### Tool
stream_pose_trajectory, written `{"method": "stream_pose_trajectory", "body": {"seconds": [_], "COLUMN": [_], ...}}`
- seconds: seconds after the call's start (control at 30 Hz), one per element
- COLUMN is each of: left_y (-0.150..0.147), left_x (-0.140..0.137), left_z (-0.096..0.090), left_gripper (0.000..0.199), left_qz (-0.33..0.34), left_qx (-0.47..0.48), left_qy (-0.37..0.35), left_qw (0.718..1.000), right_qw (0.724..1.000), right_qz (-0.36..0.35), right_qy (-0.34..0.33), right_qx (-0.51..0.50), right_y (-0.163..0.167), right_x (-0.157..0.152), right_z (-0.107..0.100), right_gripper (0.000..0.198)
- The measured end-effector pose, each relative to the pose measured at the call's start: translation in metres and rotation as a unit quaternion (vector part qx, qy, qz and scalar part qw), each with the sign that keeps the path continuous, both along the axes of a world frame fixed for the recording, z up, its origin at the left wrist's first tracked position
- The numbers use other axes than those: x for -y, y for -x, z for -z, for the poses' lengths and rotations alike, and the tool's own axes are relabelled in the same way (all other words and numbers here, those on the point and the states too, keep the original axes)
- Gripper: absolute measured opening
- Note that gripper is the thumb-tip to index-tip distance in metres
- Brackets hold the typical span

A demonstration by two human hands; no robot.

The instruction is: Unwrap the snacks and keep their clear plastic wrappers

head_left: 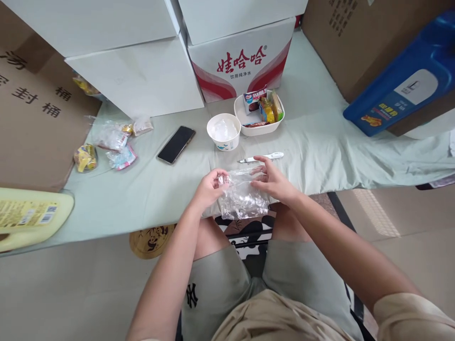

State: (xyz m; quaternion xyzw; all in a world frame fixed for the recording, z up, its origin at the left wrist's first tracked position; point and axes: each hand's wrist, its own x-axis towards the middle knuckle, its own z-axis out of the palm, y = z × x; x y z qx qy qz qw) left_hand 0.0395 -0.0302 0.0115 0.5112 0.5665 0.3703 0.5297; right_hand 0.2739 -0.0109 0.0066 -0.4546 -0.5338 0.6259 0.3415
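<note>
A clear, crinkled plastic bag (pixel 243 196) stretches between my two hands, its lower edge hanging over the front of the table. My left hand (pixel 210 188) pinches the bag's upper left side, fingers curled against the thumb. On the right edge, my right hand (pixel 273 182) has its thumb and curled fingers on the plastic, while the index finger sticks out above it. Some fingertips show blurred through the film. Just beyond that hand lies a white utility knife (pixel 268 157) with its blade end pointing left. A paper bowl (pixel 223 135) behind the bag has whitish, translucent material inside.
A white tray (pixel 261 129) of packaged snacks stands beside the bowl. To the left are a black phone (pixel 177 144) and several snack packets (pixel 122 156). White cartons (pixel 241 61) line the back; a blue bottle (pixel 401 90) stands right, a yellow bottle (pixel 31 218) left.
</note>
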Motion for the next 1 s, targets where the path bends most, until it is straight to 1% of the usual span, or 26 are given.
{"method": "stream_pose_trajectory", "body": {"seconds": [0.03, 0.1, 0.13, 0.17, 0.23, 0.3, 0.37, 0.43, 0.5, 0.57, 0.63, 0.7, 0.73, 0.8, 0.83, 0.9, 0.97, 1.0], "left_y": [0.0, 0.001, 0.001, 0.0, -0.004, -0.011, -0.019, -0.025, -0.029, -0.029, -0.025, -0.021, -0.019, -0.016, -0.015, -0.013, -0.009, -0.006], "left_x": [0.0, 0.001, 0.001, 0.002, 0.003, 0.006, 0.008, 0.011, 0.013, 0.014, 0.015, 0.015, 0.014, 0.013, 0.012, 0.011, 0.01, 0.01], "left_z": [0.0, -0.003, -0.004, -0.006, -0.008, -0.007, -0.004, -0.001, 0.0, -0.001, -0.002, -0.002, -0.002, 0.0, 0.0, 0.0, -0.003, -0.006], "left_gripper": [0.046, 0.066, 0.072, 0.072, 0.063, 0.051, 0.047, 0.048, 0.052, 0.056, 0.054, 0.046, 0.042, 0.038, 0.038, 0.039, 0.034, 0.03], "left_qz": [-0.011, -0.041, -0.05, -0.048, -0.016, 0.015, 0.004, -0.03, -0.044, -0.033, -0.012, 0.008, 0.013, 0.015, 0.01, -0.005, -0.017, -0.014], "left_qx": [0.023, 0.097, 0.135, 0.167, 0.204, 0.21, 0.209, 0.21, 0.211, 0.216, 0.207, 0.158, 0.126, 0.081, 0.078, 0.104, 0.134, 0.14], "left_qy": [-0.003, -0.001, 0.003, 0.012, 0.047, 0.09, 0.124, 0.139, 0.139, 0.133, 0.125, 0.109, 0.098, 0.079, 0.072, 0.062, 0.051, 0.045], "left_qw": [1.0, 0.994, 0.99, 0.985, 0.978, 0.973, 0.97, 0.967, 0.967, 0.967, 0.97, 0.981, 0.987, 0.993, 0.994, 0.993, 0.99, 0.989], "right_qw": [1.0, 1.0, 1.0, 0.999, 0.994, 0.986, 0.977, 0.974, 0.979, 0.99, 0.997, 0.999, 0.999, 0.998, 0.996, 0.991, 0.988, 0.99], "right_qz": [-0.005, 0.006, 0.021, 0.037, 0.074, 0.109, 0.123, 0.101, 0.06, 0.025, 0.004, -0.008, -0.005, 0.011, 0.025, 0.039, 0.022, 0.008], "right_qy": [-0.006, -0.015, -0.014, -0.008, 0.012, 0.041, 0.078, 0.109, 0.112, 0.087, 0.058, 0.047, 0.047, 0.055, 0.059, 0.07, 0.077, 0.071], "right_qx": [0.007, 0.006, -0.007, -0.028, -0.077, -0.123, -0.155, -0.17, -0.157, -0.109, -0.051, -0.009, -0.005, -0.032, -0.06, -0.111, -0.129, -0.125], "right_y": [-0.001, -0.002, -0.002, -0.002, 0.001, 0.003, 0.006, 0.007, 0.007, 0.005, 0.003, 0.0, -0.001, -0.002, -0.003, -0.005, -0.01, -0.012], "right_x": [-0.001, -0.002, -0.002, -0.002, -0.002, 0.0, 0.003, 0.008, 0.013, 0.017, 0.019, 0.018, 0.018, 0.016, 0.015, 0.014, 0.013, 0.013], "right_z": [0.0, -0.001, -0.001, -0.001, -0.001, -0.001, 0.001, 0.002, 0.003, 0.001, -0.002, -0.005, -0.006, -0.007, -0.007, -0.007, -0.008, -0.01], "right_gripper": [0.081, 0.079, 0.078, 0.078, 0.085, 0.09, 0.082, 0.064, 0.047, 0.037, 0.033, 0.033, 0.035, 0.039, 0.039, 0.033, 0.03, 0.033]}}
